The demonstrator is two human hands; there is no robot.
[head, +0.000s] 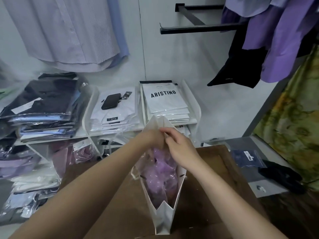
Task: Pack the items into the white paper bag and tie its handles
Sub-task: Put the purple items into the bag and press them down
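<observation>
A white paper bag point(164, 219) stands upright on a brown table point(215, 187), its mouth open toward me. Inside lies a purple garment in clear plastic point(160, 175). My left hand point(151, 137) and my right hand point(179, 147) meet over the far end of the bag's mouth, fingers pinched together on something small and pale there. I cannot tell whether it is a handle cord or the bag's rim. A white cord handle point(133, 173) loops out at the bag's left side.
White shelves behind hold stacks of packed shirts: dark ones point(43, 107) at left, white ones with a black phone point(111, 100) on top, and ARISTINO packs point(165, 100). Shirts hang above. A navy packet point(246, 157) and dark cloth point(281, 176) lie at right.
</observation>
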